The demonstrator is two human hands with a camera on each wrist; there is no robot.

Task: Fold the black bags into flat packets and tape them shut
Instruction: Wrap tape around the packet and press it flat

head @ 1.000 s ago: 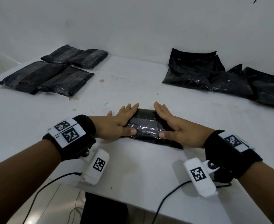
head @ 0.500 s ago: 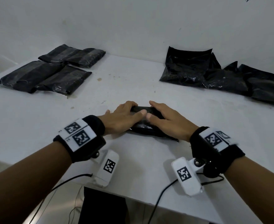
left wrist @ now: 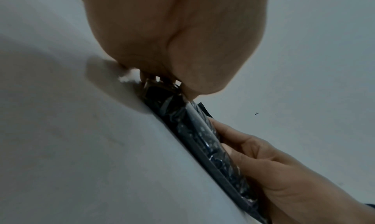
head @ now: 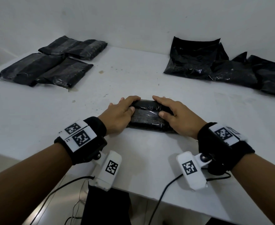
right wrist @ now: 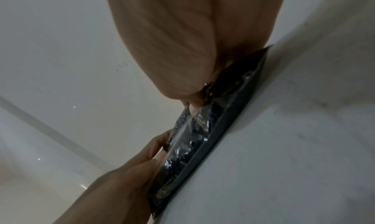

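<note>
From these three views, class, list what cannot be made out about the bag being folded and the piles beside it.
- Tape on the bag: none visible in any view; both hands cover its ends.
- Left hand fingertips: head view, hidden behind the bag's far edge.
- Right hand fingertips: likewise hidden.
- Unfolded bags: head view, cut off by the right edge; count unclear.
- Bag contents: wrist views, blurred.

Dim, even light, soft shadows; both wrist views blurred up close, edges warped.
</note>
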